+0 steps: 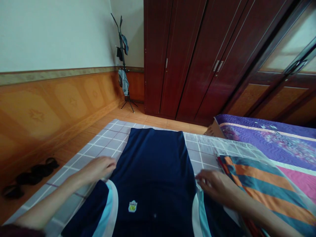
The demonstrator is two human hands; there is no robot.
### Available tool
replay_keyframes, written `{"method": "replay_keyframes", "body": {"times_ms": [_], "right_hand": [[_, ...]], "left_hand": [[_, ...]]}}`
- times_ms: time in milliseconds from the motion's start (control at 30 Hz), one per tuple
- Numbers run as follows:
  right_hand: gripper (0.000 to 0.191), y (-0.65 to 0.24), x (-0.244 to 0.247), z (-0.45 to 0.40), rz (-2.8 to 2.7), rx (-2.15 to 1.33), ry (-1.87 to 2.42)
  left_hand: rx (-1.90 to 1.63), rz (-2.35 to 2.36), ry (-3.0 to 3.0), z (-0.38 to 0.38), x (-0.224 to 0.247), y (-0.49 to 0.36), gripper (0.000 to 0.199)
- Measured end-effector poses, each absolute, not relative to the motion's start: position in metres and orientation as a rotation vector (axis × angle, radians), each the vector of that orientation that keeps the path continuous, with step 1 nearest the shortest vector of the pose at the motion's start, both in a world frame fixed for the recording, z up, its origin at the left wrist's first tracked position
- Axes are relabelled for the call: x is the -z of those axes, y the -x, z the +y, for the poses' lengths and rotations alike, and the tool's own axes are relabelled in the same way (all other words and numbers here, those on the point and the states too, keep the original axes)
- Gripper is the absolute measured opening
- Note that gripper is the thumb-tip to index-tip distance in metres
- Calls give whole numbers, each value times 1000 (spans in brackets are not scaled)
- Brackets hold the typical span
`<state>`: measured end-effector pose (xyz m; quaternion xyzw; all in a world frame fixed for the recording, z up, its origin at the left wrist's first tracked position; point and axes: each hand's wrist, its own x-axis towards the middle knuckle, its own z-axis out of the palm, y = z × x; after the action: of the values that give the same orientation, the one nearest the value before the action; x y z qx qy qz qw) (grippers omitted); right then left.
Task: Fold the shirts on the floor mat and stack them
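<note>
A dark navy shirt (155, 164) lies spread out with its hem toward the far edge of the cloth-covered surface. White and light-blue bands run along its sleeves, and a small yellow-and-white badge (132, 206) sits on its chest. At the shirt's left side, just above the sleeve, my left hand (100, 169) has its fingers closed on the edge. My right hand (213, 186) is opposite, fingers bent and closed at the right side seam near the other sleeve. The fingertips of both hands are partly hidden. The collar end is outside the view.
Folded orange-and-teal striped fabric (261, 181) lies right of my right forearm, on the grey checked cloth (116, 135). Beyond are a purple floral bed cover (271, 131), a dark red wardrobe (187, 59) and a coat stand (122, 56). Dark shoes (37, 174) rest on the floor at left.
</note>
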<state>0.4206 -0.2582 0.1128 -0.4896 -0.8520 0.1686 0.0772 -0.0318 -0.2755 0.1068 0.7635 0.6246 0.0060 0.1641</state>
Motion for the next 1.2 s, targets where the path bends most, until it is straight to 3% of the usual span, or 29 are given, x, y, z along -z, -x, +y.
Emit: {"method": "replay_keyframes", "body": {"times_ms": [67, 233, 333, 500, 733, 900, 1200], "right_hand": [[16, -402, -121, -190, -2196, -766, 1868], [25, -386, -84, -77, -1820, -952, 2149], [35, -386, -59, -51, -1687, -1040, 2176], [34, -378, -45, -22, -1596, -1108, 2139], [33, -389, -41, -6, -1598, -1143, 2075], [32, -390, -41, -4, -1597, -1001, 2099], [30, -368, -25, 0, -1554, -277, 2226]], "left_hand": [[-57, 2072, -2072, -212, -110, 16, 27], [-164, 2381, -1891, -110, -84, -11, 42], [-201, 2471, -1811, -86, -67, -21, 41], [-261, 2571, -1715, -68, -48, -26, 28], [-369, 2674, -1485, -47, -38, 1, 34], [-441, 2649, -1481, -33, -36, 16, 29], [-477, 2705, -1686, -35, -19, 17, 31]]}}
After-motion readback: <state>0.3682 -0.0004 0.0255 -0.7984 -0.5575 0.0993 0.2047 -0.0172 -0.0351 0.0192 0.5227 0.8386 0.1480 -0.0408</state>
